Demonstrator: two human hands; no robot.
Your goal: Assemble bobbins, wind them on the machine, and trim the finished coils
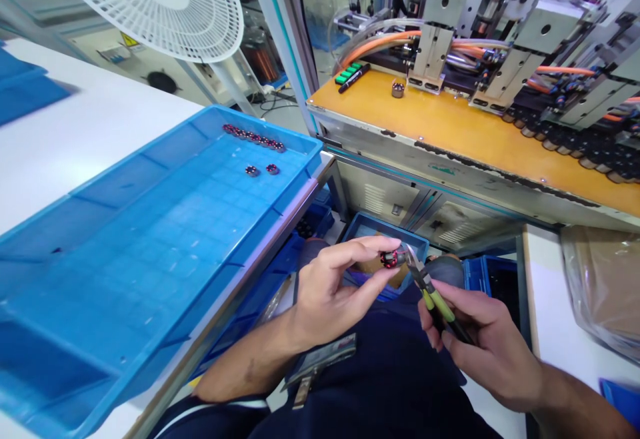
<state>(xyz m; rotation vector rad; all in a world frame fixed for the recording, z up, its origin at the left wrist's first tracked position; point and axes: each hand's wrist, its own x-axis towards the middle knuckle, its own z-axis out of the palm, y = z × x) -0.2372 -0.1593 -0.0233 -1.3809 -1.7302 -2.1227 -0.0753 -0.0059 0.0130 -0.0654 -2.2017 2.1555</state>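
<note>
Left hand [335, 286] pinches a little coil [389, 259] between thumb and fingers, and the right hand [480, 339] is wrapped around a pair of pliers [435, 299]. Biggest of all is the metal machine [435, 52] at the back, on its orange bench [380, 112]. Next comes the long blue tray [165, 212] on the person's left. Near its far end sit a row of coils [254, 136] and two loose coils [251, 171], a bit apart from the row. Then come the pliers, with yellow-green and black handles. They lean in from the right, and their nose is right at the near side of the little coil. Smallest is that coil, dark with red wire, held up in front of the body, over a low blue box [395, 226]. The tips are too small to tell if they touch a wire. To do this well, I think the left pinch should be firm, with fingertips kept back from the metal nose. A soft, slow squeeze looks best. If the nose slips, it could scratch the red wire, so resting both arms close to the body should help.
</note>
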